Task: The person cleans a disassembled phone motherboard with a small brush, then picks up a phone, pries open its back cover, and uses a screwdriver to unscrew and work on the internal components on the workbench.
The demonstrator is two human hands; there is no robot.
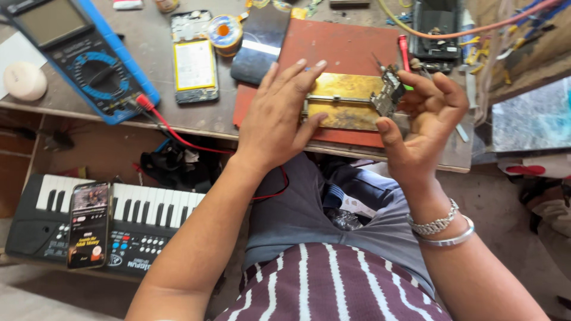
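My left hand (pixel 278 116) lies flat, fingers spread, pressing on a brass-coloured metal holder plate (pixel 347 101) that rests on a red mat (pixel 339 47). My right hand (pixel 425 116) pinches a small grey circuit part (pixel 389 92) at the plate's right end, thumb below and fingers above. A thin metal bar crosses the plate between the two hands.
A blue multimeter (pixel 83 53) with a red lead sits at the far left. An opened phone with a yellow battery (pixel 194 59), a solder spool (pixel 225 31) and a dark phone screen (pixel 260 41) lie behind. A small keyboard (pixel 125 214) with a lit phone (pixel 89 224) sits on the floor.
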